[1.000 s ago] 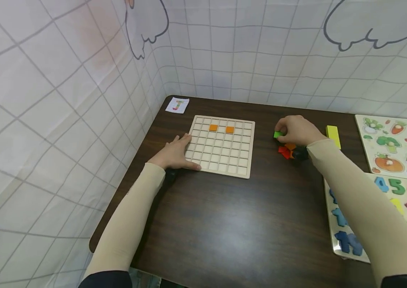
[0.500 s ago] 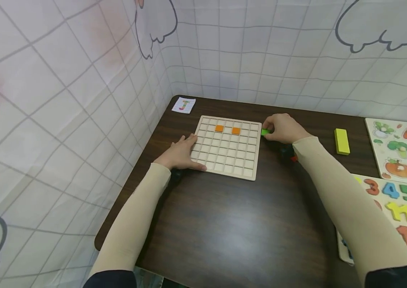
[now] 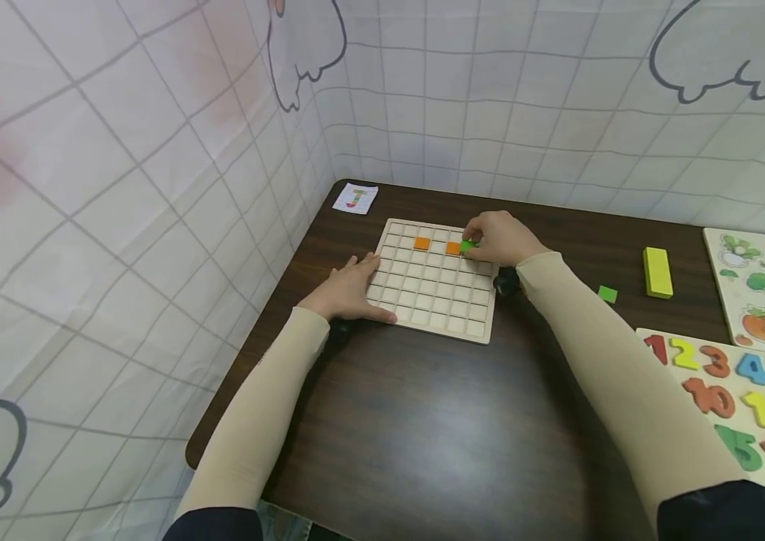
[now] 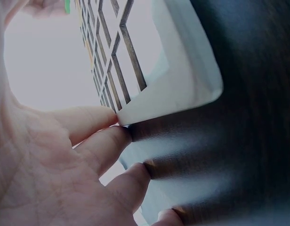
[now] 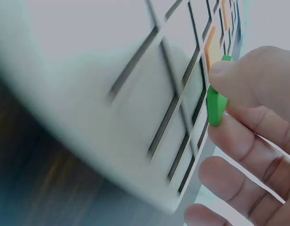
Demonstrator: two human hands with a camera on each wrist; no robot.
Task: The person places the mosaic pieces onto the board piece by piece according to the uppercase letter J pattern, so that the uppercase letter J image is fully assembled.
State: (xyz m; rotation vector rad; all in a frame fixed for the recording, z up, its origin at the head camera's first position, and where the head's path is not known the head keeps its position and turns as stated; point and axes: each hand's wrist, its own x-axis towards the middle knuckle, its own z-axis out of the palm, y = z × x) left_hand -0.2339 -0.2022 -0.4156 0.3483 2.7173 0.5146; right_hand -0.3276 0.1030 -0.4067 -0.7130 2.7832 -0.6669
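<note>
While left hand (image 3: 347, 293)—splayed—touches gridded board (image 3: 433, 302), right grip (image 3: 500, 238) pinches thin green tile (image 5: 216, 108).

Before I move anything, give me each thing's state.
Right hand, fingers pinching the held green tile.
Held green tile, at the grid board, seating unclear.
Left hand, touching the board's edge.
Grid board, flat, mostly unfilled.
Orange tiles, two, apart, on the board.
Loose green tile, lying flat.
Yellow block, lying flat.
J card, lying flat.
Number board, partly hidden.
Vegetable board, partly out of frame.

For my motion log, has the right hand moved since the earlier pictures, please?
Yes, the right hand moved left, from beside the grid board to over it.
</note>
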